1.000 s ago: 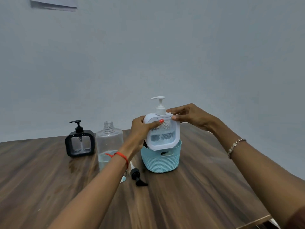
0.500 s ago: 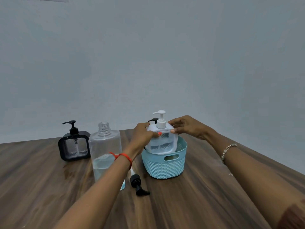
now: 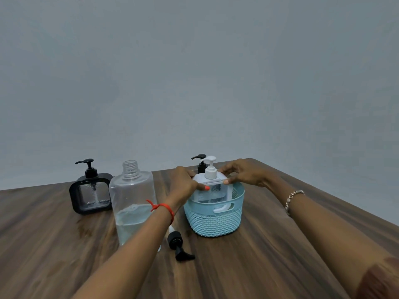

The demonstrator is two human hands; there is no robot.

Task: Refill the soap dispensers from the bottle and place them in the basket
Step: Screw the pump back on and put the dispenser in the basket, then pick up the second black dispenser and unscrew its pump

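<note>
A white square soap dispenser [image 3: 212,190] with a white pump stands inside the light blue woven basket [image 3: 216,221]. My left hand [image 3: 185,184] grips its upper left corner and my right hand [image 3: 241,173] pinches its upper right corner. Behind it in the basket, only the black pump top of another dispenser [image 3: 200,161] shows. A black-framed dispenser [image 3: 91,192] stands on the table at the left. The tall clear refill bottle [image 3: 133,201], uncapped and partly full, stands between that one and the basket.
A loose black pump cap [image 3: 179,247] lies on the wooden table [image 3: 269,255] in front of the bottle, under my left forearm. The table's far edge meets a plain grey wall just behind the basket.
Both hands lowered the white dispenser from above the basket rim down into the basket, where it now sits deep beside the black-pumped one.
</note>
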